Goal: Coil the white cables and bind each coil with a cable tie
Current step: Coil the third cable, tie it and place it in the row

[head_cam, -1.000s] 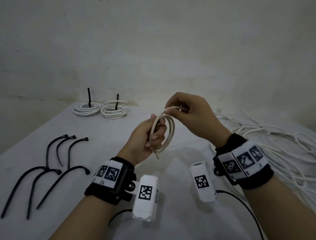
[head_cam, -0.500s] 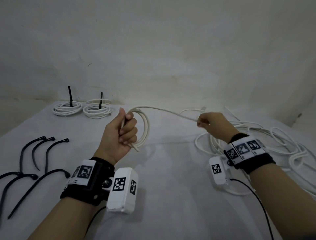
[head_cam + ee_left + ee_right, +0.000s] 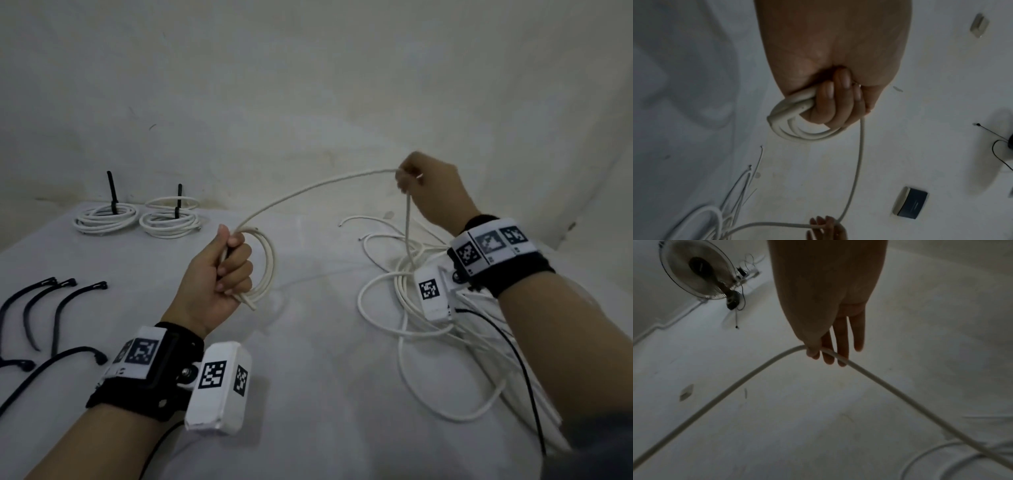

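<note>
Left: loose black plastic cable ties [image 3: 80, 294] lie on the white table [image 3: 308, 394]; two bound white cable coils [image 3: 137, 217] rest at the far edge. Centre: the left hand [image 3: 219, 274], fingers curled tight, grips a small coil of white round cable [image 3: 267, 263]. Right: the right hand [image 3: 428, 188] pinches the running length between thumb and fingers, above the tangled heap of white cables [image 3: 428, 325]. Risk: a snag in the heap could jerk loops from the fist; slack could let them spring open.
</note>
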The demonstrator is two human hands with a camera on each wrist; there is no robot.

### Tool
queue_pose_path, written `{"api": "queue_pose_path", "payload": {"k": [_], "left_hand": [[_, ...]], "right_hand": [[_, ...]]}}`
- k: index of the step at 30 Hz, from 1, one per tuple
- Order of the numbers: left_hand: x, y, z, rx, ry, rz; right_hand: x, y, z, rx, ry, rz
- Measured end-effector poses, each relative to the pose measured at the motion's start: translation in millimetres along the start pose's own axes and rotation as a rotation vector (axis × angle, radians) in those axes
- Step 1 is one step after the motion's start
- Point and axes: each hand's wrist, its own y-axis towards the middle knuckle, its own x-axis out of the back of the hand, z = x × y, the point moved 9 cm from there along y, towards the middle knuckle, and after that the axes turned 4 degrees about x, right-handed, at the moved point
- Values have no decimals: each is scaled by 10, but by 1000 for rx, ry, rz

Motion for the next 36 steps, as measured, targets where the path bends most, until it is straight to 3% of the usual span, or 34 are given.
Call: {"api": "queue_pose_path", "payload": {"k": [3, 8, 12, 16, 19, 24, 27, 30, 32, 36], "left_hand": [[95, -2, -66, -24, -13, -23], [178, 34, -123, -61, -17, 20], [102, 88, -38, 76, -214, 376], [24, 63, -13, 163, -332, 592], [72, 70, -31, 152, -322, 597], [178, 111, -35, 113, -261, 474], [134, 113, 22, 144, -275, 505], [34, 78, 77, 196, -335, 602], [1, 63, 109, 219, -350, 626], [-8, 53, 134, 231, -348, 632]], "right_hand": [[-352, -265, -206, -2, -56, 229], [-767, -702, -799, -254, -73, 446], [-846, -779, -992, -278, -118, 467], [-771, -681, -1116, -280, -217, 457], [-677, -644, -1220, -306, -294, 443], [-680, -762, -1371, -448, -259, 532], [-550, -715, -1487, -560, -134, 400], [-264, -540, -1531, -597, -27, 177], [34, -343, -1428, -523, -8, -16], [737, 68, -959, -239, 375, -424]]}}
